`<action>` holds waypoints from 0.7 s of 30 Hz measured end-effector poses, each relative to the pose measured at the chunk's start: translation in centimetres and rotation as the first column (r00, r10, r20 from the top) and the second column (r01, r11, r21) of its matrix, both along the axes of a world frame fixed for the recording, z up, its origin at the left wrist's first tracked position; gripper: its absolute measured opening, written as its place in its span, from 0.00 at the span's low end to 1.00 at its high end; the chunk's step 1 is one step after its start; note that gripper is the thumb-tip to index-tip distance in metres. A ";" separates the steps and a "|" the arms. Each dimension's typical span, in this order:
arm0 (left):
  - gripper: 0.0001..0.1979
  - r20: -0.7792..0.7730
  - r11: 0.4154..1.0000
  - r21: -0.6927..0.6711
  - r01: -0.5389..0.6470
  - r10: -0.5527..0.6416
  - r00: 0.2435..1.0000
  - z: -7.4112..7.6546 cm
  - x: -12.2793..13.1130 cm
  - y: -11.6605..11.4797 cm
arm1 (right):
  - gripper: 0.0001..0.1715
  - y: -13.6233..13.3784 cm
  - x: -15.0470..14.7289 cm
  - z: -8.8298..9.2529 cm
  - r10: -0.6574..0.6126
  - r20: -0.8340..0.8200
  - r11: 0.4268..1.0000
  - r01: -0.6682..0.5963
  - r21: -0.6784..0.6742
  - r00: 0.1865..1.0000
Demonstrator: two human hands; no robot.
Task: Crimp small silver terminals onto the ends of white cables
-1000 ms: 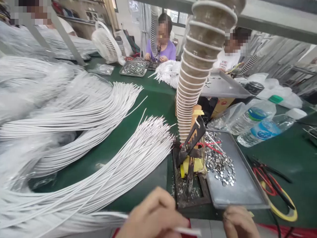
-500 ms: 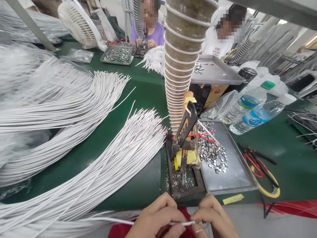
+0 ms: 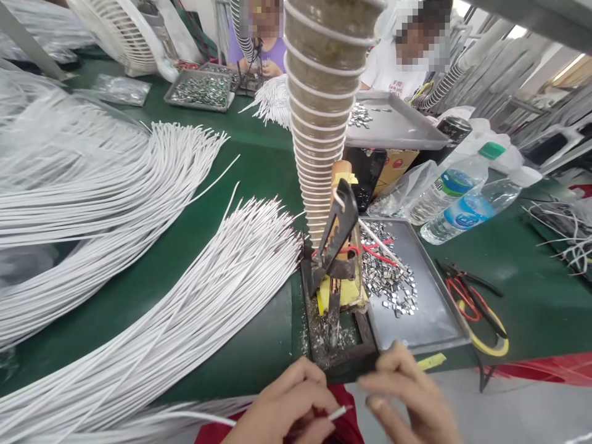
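White insulated wire (image 3: 259, 420), thin, is pinched near its end by the left hand (image 3: 282, 410) at the green tabletop (image 3: 231, 203) edge. Right hand (image 3: 409, 401) is held beside, fingers loose, nothing grasped, near the grey metal tray (image 3: 430, 314).

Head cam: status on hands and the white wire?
Left hand pinching white wire near its tip. Right hand open, just off the wire end. Soldering stand and tray of metal clips directly ahead, clear of both hands.

right hand (image 3: 407, 401) released white wire (image 3: 340, 412), hands parted
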State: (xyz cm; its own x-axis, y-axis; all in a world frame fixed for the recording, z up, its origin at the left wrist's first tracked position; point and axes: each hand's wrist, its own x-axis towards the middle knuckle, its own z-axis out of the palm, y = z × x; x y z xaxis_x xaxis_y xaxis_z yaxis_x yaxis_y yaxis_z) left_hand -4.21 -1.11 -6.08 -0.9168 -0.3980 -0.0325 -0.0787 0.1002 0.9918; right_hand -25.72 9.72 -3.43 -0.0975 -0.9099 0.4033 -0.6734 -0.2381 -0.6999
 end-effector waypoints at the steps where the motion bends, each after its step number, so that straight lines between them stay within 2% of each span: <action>1: 0.11 -0.006 1.000 -0.011 -0.020 0.020 1.000 0.2 -0.1 -0.3 | 0.11 -0.1 -1.2 0.2 -0.068 -0.087 0.997 0.070 0.027 0.994; 4: 0.11 0.013 0.996 -0.021 -0.091 0.092 0.996 1.1 -0.6 -1.0 | 0.09 -1.1 -4.6 -0.3 -0.341 -0.319 0.935 0.353 -0.022 0.884; 6: 0.12 0.038 0.993 0.022 -0.119 0.118 0.992 1.8 -0.9 -1.0 | 0.12 -1.9 -6.5 -1.5 -0.410 -0.431 0.899 0.437 -0.039 0.804; 8: 0.11 0.079 0.984 0.088 -0.157 0.151 0.985 2.4 -1.1 -0.9 | 0.17 -2.6 -7.7 -2.6 -0.404 -0.482 0.886 0.464 0.005 0.777; 11: 0.09 0.163 0.959 0.185 -0.213 0.184 0.969 3.1 -1.2 -0.7 | 0.20 -3.0 -8.1 -3.3 -0.371 -0.486 0.891 0.451 0.056 0.792; 16: 0.08 0.234 0.929 0.217 -0.300 0.248 0.940 3.9 -1.2 -1.0 | 0.10 -1.9 -5.2 -1.3 -0.388 -0.346 0.912 0.409 -0.012 0.854; 19: 0.07 0.205 0.917 0.228 -0.328 0.284 0.937 4.2 -1.4 -1.3 | 0.10 -1.1 -2.0 -0.5 -0.257 -0.162 0.966 0.253 -0.043 0.953; 21: 0.06 0.157 0.913 0.242 -0.329 0.297 0.942 4.3 -1.6 -1.4 | 0.11 -0.9 0.1 -0.5 -0.178 -0.042 0.981 0.173 -0.091 0.983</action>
